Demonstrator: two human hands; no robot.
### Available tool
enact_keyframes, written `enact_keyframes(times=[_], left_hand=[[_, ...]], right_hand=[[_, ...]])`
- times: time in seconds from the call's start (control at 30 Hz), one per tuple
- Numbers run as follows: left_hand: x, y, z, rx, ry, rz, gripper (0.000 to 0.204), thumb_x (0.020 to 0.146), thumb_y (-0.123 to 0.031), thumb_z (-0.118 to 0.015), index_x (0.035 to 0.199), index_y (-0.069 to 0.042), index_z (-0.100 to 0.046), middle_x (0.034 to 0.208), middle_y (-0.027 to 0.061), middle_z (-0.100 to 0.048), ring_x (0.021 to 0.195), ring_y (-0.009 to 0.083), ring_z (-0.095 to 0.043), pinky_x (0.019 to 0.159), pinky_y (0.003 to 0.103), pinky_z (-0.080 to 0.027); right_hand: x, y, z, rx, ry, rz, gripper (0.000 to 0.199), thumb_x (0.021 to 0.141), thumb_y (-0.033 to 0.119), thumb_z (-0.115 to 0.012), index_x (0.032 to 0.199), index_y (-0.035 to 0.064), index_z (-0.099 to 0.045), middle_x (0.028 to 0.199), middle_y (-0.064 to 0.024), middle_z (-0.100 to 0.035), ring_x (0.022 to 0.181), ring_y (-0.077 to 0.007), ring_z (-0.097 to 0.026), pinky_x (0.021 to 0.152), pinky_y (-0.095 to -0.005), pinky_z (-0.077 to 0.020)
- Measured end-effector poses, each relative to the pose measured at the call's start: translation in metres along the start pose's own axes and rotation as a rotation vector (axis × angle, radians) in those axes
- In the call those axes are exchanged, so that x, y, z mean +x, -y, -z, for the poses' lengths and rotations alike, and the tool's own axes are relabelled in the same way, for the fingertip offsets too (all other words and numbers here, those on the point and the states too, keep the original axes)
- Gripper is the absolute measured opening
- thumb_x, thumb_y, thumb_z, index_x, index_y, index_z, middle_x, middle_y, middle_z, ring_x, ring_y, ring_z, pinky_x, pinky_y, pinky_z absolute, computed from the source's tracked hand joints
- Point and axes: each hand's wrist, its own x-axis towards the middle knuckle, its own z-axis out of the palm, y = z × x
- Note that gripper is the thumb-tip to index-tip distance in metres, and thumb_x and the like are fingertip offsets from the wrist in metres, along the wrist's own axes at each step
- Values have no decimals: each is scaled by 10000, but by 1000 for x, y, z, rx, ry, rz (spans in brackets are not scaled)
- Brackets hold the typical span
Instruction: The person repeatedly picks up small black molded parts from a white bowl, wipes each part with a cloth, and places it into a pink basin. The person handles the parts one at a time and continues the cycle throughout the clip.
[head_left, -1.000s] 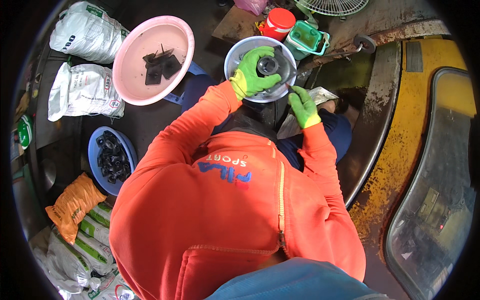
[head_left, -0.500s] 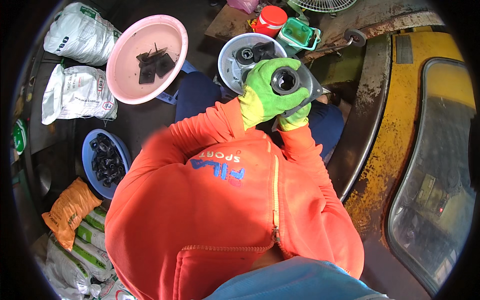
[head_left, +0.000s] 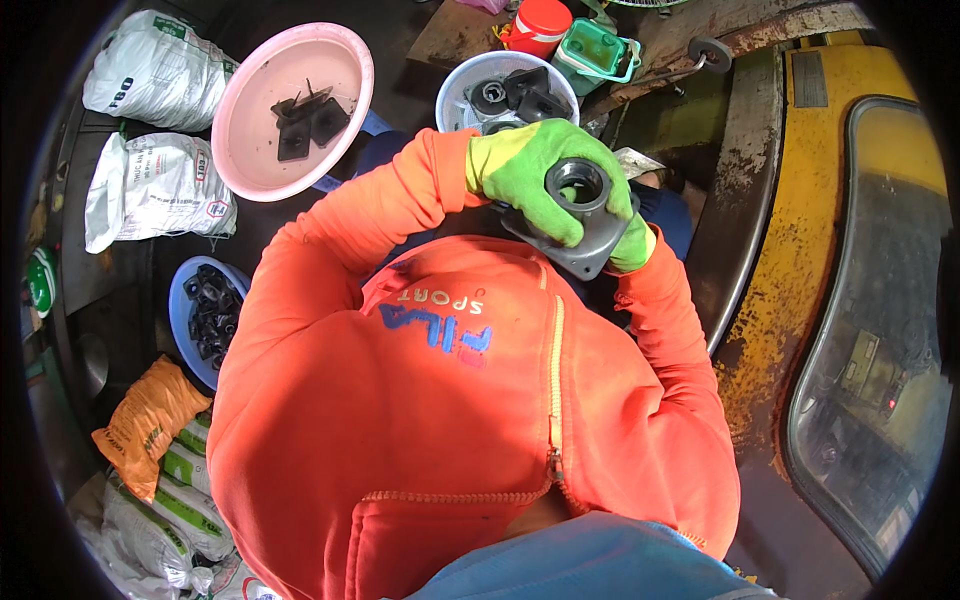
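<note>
Left hand (head_left: 530, 175) — ribbed grey metal flange (head_left: 585, 225)

White sacks (head_left: 150, 130), orange bag (head_left: 145, 425) left

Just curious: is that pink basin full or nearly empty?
Nearly empty: the pink basin holds only a few dark parts; most of its bottom is bare.
</note>
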Motion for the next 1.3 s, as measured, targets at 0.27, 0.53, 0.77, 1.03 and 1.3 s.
enact_keyframes(times=[0.27,0.53,0.77,1.03,1.3], left_hand=[[14,-12,41,229,-50,39,781,575,-278,-837,1275,-45,-578,1385,170,-518,1279,290,-478,1069,414,-364],[12,13,-37,357,-760,-113,588,622,-142,-854,1138,-46,-588,1289,123,-590,1234,277,-525,1039,400,-408],[7,4,-28,611,-660,-194,479,630,-217,-850,1043,-85,-646,1106,59,-675,1108,312,-612,965,415,-490],[10,-14,-18,402,-375,-197,421,651,-138,-803,1028,-45,-640,1097,115,-680,1159,340,-584,976,448,-464],[19,-14,-3,-18,142,-86,428,636,-207,-812,1000,-39,-663,1086,138,-675,1128,343,-598,954,431,-468]], right_hand=[[36,4,8,-1117,-234,787,593,714,183,-777,1239,53,-535,1172,-89,-606,1061,-194,-601,901,-341,-486],[25,0,-28,-347,-591,502,351,881,212,-613,1180,34,-567,1104,-97,-636,1012,-227,-637,809,-322,-512],[12,16,-17,-780,-409,552,368,873,221,-644,1170,17,-567,1110,-87,-632,996,-201,-635,836,-312,-525],[3,44,-12,-950,-53,416,648,606,216,-841,1186,68,-592,1116,-73,-630,1064,-226,-602,894,-345,-482],[-17,19,-8,-386,166,150,507,834,171,-727,1287,47,-535,1260,-54,-581,1134,-201,-576,961,-333,-474]])
